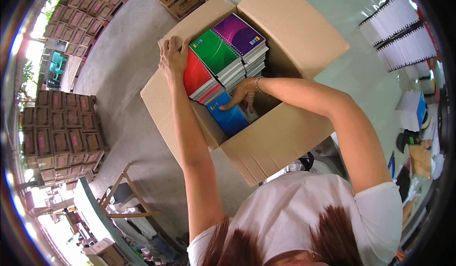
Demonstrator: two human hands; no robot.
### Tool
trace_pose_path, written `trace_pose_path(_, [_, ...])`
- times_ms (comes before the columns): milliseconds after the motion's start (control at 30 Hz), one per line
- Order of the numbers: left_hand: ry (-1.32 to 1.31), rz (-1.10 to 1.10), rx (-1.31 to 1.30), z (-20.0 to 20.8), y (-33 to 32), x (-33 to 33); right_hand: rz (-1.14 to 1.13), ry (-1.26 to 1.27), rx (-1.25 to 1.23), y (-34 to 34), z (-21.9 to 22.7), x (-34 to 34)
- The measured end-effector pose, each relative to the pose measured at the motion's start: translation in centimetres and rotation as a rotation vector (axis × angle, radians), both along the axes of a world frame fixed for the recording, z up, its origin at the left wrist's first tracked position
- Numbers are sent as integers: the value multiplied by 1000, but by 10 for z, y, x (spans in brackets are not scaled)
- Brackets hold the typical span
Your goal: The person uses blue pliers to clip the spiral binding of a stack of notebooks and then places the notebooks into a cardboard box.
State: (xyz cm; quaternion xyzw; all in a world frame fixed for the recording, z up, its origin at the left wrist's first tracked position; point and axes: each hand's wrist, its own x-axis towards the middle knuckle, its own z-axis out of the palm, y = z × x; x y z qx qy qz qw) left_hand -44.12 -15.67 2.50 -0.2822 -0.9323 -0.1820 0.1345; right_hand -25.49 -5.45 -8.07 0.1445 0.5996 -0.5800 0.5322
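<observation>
Open brown corrugated cardboard box [280, 140] looks partly filled — tall stacks of notebooks with red [195, 74], green [213, 52] and purple [240, 33] glossy covers stand packed side by side, and a blue-covered notebook stack [230, 122] sits lower, in the near left corner. What appears left: the blue stack's top is well below its neighbours, there's dark open room along the box's right side, and all visible flaps are folded out, so nothing is closed. Pose: both arms reach forward from the lower edge. Left arm is nearly straight, left hand [174, 61] at the box's left edge beside the red stack; fingers loosely spread and bent over the cardboard, thumb by the red/green corner — can't tell if it's gripping or just steadying. Right elbow is bent out wide, forearm crossing over the box's right wall, right hand [242, 95] down inside; thumb lies flat on the blue cover, other fingers bent down by its right edge. Fingertips partly hidden, so can't tell whether that's a real grip or a press. Pale green tabletop [363, 83] on the right carries black-spiral-bound white paper stacks [407, 47], well apart from both hands.
</observation>
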Motion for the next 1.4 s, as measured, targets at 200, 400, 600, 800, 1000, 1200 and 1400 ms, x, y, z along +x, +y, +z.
trace_pose_path(200, [48, -13, 45, -3, 0, 4, -17, -73, -427, 0, -3, 11])
trace_pose_path(400, [-8, 14, 2, -2, 1, 2, -109, -58, -402, -5, 13, 17])
trace_pose_path(600, [-23, 10, 3, -3, 3, 0, -172, -11, -296, -14, 21, 23])
trace_pose_path(800, [-14, -6, 12, -3, 3, -1, -89, -14, -339, -13, 25, 22])
trace_pose_path(1000, [3, -4, 28, -3, 2, 0, -81, -41, -307, -8, 49, 25])
trace_pose_path(1200, [4, -13, 9, -2, 2, 1, -76, 10, -280, -3, 37, 21])
trace_pose_path(1400, [-1, -29, 19, -3, 2, -2, -250, -34, -196, 2, 15, 15])
